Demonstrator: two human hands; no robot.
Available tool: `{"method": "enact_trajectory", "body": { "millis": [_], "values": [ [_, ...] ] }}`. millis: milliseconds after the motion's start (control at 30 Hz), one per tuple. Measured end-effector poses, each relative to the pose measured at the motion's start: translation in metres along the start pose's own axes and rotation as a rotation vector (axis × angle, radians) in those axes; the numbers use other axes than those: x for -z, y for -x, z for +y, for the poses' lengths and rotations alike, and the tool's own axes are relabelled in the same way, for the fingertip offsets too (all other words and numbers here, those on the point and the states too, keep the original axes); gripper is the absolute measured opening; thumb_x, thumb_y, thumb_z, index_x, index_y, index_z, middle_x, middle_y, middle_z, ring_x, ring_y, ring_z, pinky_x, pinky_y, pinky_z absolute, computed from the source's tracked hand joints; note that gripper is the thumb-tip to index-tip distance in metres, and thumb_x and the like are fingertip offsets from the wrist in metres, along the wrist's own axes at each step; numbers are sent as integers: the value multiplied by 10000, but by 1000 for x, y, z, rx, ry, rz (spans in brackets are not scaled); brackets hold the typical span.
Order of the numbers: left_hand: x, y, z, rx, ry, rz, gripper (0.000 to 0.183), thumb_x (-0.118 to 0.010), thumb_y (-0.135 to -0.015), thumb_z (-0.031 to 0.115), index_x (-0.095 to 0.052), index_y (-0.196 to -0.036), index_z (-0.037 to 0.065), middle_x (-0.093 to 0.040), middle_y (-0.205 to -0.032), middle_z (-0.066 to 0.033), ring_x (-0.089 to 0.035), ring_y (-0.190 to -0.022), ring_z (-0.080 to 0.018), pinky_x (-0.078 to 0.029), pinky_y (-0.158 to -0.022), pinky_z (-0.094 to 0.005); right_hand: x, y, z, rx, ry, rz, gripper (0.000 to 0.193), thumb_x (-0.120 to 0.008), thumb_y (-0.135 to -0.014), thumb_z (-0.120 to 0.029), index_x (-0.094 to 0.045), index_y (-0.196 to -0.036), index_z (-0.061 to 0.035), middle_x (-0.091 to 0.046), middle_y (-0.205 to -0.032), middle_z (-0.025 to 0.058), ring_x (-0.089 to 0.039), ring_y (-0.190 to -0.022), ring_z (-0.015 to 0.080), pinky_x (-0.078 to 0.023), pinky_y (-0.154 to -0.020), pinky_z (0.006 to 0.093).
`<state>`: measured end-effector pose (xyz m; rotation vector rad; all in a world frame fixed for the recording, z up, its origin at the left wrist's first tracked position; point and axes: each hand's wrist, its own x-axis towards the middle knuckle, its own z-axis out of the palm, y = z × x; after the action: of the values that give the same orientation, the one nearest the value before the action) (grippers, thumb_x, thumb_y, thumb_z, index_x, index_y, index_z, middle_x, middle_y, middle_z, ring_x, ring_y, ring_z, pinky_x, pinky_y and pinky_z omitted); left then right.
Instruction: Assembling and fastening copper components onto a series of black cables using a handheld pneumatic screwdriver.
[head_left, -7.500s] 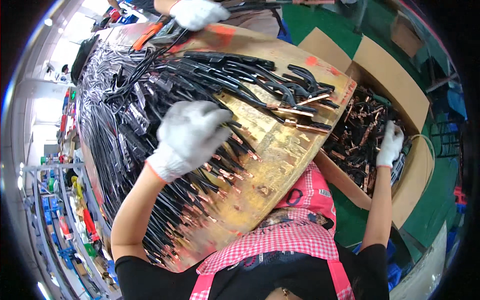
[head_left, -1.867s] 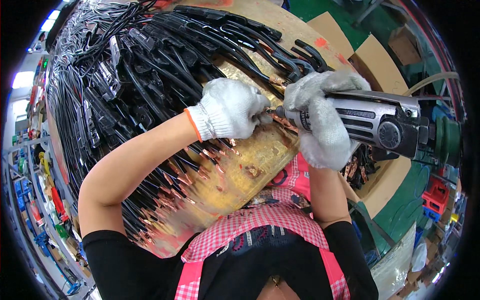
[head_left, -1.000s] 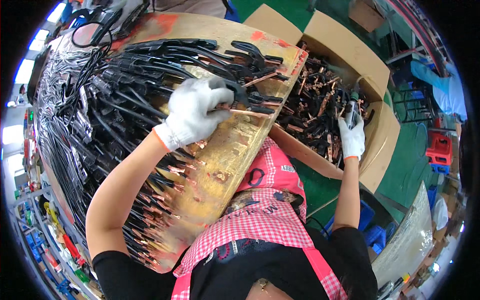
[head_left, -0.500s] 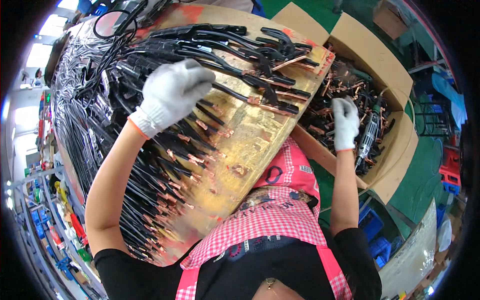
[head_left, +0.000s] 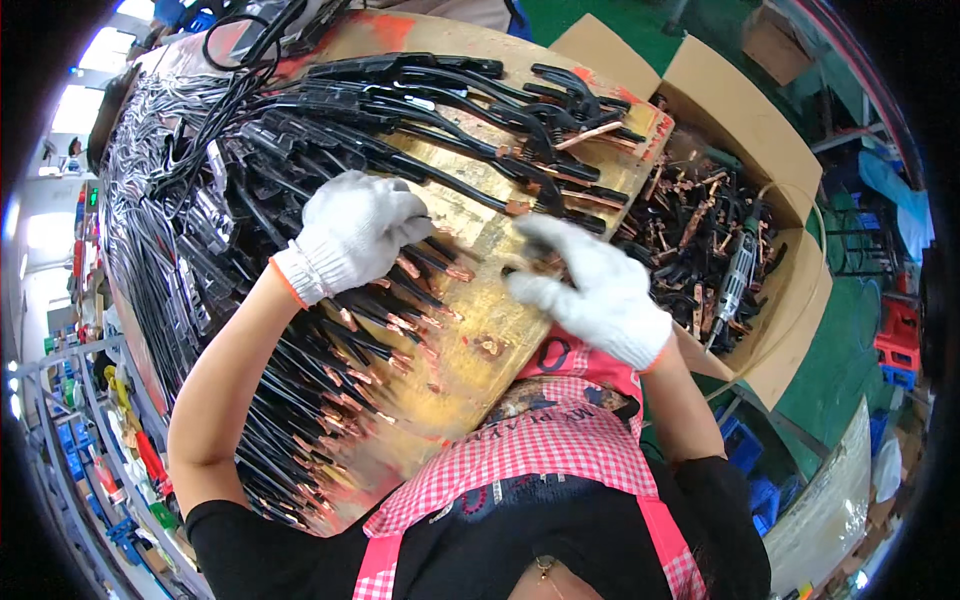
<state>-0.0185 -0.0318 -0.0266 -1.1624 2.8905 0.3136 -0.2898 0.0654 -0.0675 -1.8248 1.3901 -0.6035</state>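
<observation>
My left hand [head_left: 362, 235], in a white knitted glove with an orange cuff, is over black cables with bare copper ends [head_left: 395, 325]. Its fingers are curled in a pinch, and what lies between them is too small to make out. To its right, above the wooden board [head_left: 480, 365], is my gloved right hand [head_left: 600, 295]. Thumb and fingers bend toward each other around something dark that blur hides. Just beyond lie several black clamps with copper jaws [head_left: 560, 150], their handles pointing left.
A cardboard box [head_left: 790, 330] full of black and copper parts [head_left: 690, 225] stands at the right of the board. Inside it rests a silver power tool [head_left: 738, 275] with a cord. Bundled cables [head_left: 150, 200] cover the board's left side. Blue crates [head_left: 745, 450] are low at the right.
My right hand has come out of the box and moved left over the board. My left hand has dropped slightly nearer to me, and the two hands are now closer together.
</observation>
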Motion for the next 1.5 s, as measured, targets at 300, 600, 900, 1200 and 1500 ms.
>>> {"method": "enact_trajectory", "body": {
  "millis": [300, 600, 900, 1200, 1500],
  "values": [
    [16, 4, -5, 71, 121, -91, 128, -667, -846, 192, -715, -934, 113, -699, -881, -106, -661, -847, -343, -523, -760, -441, -45, -73, -22, 398, 187, 31, 387, -483, -1025, -453, -572, -1168, -105, -705, -875, 190, -713, -789, 376, -562, -659, 488],
    [22, -22, -5, 14, 255, -317, 258, -622, -960, 353, -734, -1115, 180, -722, -926, -117, -704, -847, -326, -557, -732, -419, -22, -50, -12, -137, -289, -131, 271, -508, -980, -186, -676, -1154, -64, -759, -1037, 122, -737, -921, 292, -568, -871, 364],
    [18, -31, -10, 89, 417, -384, 319, -566, -988, 334, -726, -1161, 120, -736, -991, -130, -717, -898, -246, -557, -813, -347, -62, -4, 35, 324, 265, 607, 428, -766, -853, -312, -641, -1163, -45, -697, -970, 107, -669, -888, 322, -509, -771, 440],
    [21, -27, -15, 47, 486, -390, 307, -570, -984, 323, -730, -1111, 93, -742, -959, -107, -710, -884, -218, -550, -820, -334, -42, -15, 9, 274, 336, 356, 447, -787, -673, -214, -660, -1088, -108, -693, -998, 85, -673, -914, 316, -524, -794, 426],
    [20, -29, -10, 107, 576, -415, 289, -572, -995, 305, -742, -1063, 81, -744, -950, -104, -706, -876, -197, -546, -821, -320, -55, -29, -3, 77, 329, 325, 358, -711, -829, -334, -646, -1122, -139, -668, -983, 64, -653, -821, 315, -520, -721, 429]
  ]
}}
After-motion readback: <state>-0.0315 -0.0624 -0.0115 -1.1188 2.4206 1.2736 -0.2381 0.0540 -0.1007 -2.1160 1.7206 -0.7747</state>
